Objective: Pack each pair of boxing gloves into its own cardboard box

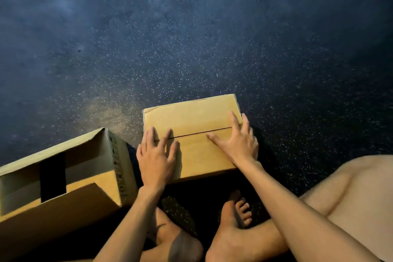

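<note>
Here the dark speckled floor (191, 38) carries everything. An open cardboard box (119, 168) stands at its near left, and a closed cardboard box (191, 117) sits just beside it. The left hand (157, 159) and right hand (238, 144) press flat, fingers spread, on the shut top flaps.

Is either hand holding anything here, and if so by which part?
Nothing is held. The left hand and right hand lie spread and flat across the seam in the top flaps of the closed cardboard box.
</note>
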